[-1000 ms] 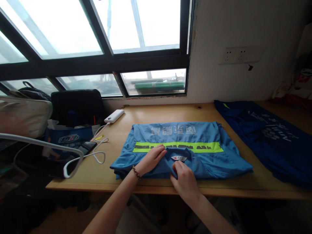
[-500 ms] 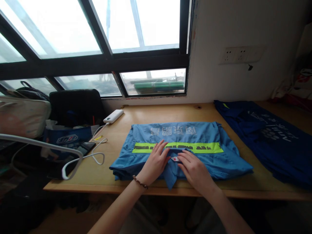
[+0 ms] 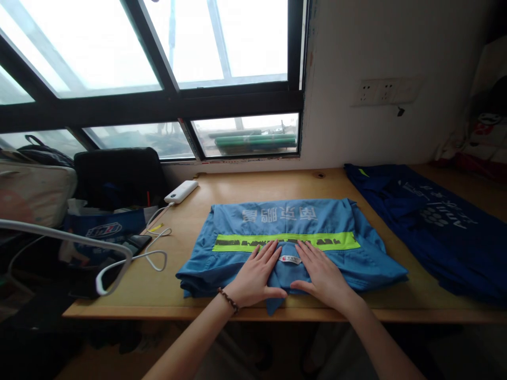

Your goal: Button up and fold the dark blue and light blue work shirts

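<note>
A light blue work shirt (image 3: 356, 258) with a neon yellow stripe and grey lettering lies folded on the wooden desk (image 3: 253, 182). My left hand (image 3: 255, 274), with a bead bracelet at the wrist, lies flat on the shirt just left of the collar. My right hand (image 3: 322, 274) lies flat just right of the collar. Fingers of both hands are stretched out, thumbs pointing toward each other. A small white neck label (image 3: 290, 259) shows between the hands.
A dark blue garment (image 3: 435, 221) is spread at the right of the desk. A white power bank (image 3: 181, 191) with a looped white cable (image 3: 156, 248) lies at the left. Bags, a black chair back (image 3: 119, 177) and a white hanger (image 3: 79, 243) crowd the left side.
Both hands let go of the pinched collar and spread out flat on the shirt either side of it. The view shifted slightly right.
</note>
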`<state>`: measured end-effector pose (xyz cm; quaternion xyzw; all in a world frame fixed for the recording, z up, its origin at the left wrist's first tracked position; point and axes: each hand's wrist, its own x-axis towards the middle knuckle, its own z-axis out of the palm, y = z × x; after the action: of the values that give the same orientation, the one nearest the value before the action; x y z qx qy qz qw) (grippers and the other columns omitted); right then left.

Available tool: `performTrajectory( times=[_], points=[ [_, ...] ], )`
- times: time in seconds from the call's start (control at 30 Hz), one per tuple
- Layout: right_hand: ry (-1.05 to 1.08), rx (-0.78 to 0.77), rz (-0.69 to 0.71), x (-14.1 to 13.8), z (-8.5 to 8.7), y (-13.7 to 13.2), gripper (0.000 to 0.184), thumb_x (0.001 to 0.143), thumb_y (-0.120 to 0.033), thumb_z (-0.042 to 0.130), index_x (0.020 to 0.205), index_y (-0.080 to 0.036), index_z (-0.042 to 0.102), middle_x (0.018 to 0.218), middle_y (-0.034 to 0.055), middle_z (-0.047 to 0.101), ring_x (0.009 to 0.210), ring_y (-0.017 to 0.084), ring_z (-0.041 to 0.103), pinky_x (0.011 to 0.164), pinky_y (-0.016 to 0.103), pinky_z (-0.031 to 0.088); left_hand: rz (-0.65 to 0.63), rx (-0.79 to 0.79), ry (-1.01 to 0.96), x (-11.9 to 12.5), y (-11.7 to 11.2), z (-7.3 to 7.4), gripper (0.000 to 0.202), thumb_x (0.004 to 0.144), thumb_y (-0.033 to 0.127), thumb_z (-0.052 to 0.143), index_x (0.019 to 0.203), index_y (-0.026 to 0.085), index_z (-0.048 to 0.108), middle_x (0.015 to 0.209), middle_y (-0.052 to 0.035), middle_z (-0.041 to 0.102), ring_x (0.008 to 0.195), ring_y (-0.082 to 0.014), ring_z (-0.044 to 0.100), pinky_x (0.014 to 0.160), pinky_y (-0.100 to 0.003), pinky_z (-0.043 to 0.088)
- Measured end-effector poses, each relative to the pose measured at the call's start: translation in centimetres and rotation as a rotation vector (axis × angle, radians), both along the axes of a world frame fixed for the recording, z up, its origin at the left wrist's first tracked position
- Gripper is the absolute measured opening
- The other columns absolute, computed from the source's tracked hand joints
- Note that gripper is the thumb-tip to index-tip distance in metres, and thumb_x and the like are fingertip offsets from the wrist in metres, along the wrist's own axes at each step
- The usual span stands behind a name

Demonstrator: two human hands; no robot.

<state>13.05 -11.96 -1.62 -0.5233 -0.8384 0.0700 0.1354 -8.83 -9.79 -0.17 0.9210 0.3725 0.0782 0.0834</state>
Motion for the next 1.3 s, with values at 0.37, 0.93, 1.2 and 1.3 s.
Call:
performTrajectory(
  times=[0.37,0.93,1.2,1.3],
  points=[
    [0.009,0.021,0.018,0.5,-0.1,-0.6,0.092,0.059,-0.063,0.06,0.134,-0.019,0.028,0.138,0.0089,0.027,0.127,0.027,0.021,0.102,0.045,0.023,-0.104,0.06,-0.182,-0.3,-2.5,2.5,0.039,0.063,0.054,0.059,0.083,0.021,0.055,0.094,-0.0051,0.057,0.102,-0.0239,0.045,0.101,-0.048,0.018],
    [0.062,0.054,0.015,0.4,0.3,-0.9,0.085,0.059,-0.06,0.061,0.13,-0.022,0.035,0.135,0.0065,0.034,0.124,0.026,0.026,0.101,0.044,0.026,-0.059,0.13,0.037,0.4,-3.3,3.2,0.03,0.07,0.012,0.049,0.099,0.021,0.049,0.097,-0.0052,0.05,0.09,-0.0212,0.043,0.083,-0.036,0.033],
    [0.065,0.049,0.026,0.4,0.3,-1.0,0.085,0.059,-0.057,0.063,0.131,-0.022,0.034,0.135,0.0078,0.035,0.125,0.027,0.026,0.101,0.045,0.026,-0.007,0.12,-0.048,1.0,-2.3,2.7,0.039,0.078,0.051,0.045,0.1,0.02,0.052,0.101,-0.0083,0.053,0.098,-0.024,0.045,0.089,-0.041,0.032],
    [0.059,0.052,0.027,0.4,0.4,-1.1,0.085,0.06,-0.058,0.062,0.131,-0.022,0.033,0.135,0.0082,0.035,0.125,0.028,0.025,0.101,0.046,0.025,0.068,0.227,-0.048,1.5,-1.6,2.2,0.061,0.078,0.058,0.037,0.125,0.02,0.038,0.13,-0.0123,0.037,0.121,-0.0285,0.029,0.099,-0.047,0.02]
  ],
)
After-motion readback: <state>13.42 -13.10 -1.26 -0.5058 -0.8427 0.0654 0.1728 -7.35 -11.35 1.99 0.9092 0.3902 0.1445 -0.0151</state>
